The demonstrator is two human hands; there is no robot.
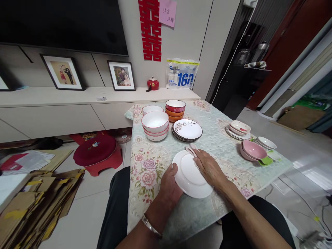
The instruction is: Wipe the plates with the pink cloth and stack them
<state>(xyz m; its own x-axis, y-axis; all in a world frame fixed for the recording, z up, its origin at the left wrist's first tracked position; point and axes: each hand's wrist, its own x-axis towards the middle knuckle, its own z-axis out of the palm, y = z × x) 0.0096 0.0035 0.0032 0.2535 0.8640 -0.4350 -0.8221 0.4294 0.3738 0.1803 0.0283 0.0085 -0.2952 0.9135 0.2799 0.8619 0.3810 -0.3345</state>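
Note:
A white plate (187, 173) is held tilted, underside up, just above the near part of the floral tablecloth (147, 166). My left hand (168, 186) grips its left rim, thumb over the edge. My right hand (209, 167) lies on the plate's right side, pressing a pale pink cloth (191, 150) against it; the cloth's end sticks out beyond my fingertips. Right behind stands a stack of flower-patterned plates (187, 130).
Stacked white bowls with red rims (155, 125) and a second white bowl (152, 109) stand at the far left, red and orange bowls (175, 110) behind them. Pink bowls (252, 151), small white dishes (266, 143) and saucers (240, 128) sit at the right. Cardboard (38, 207) lies on the floor left.

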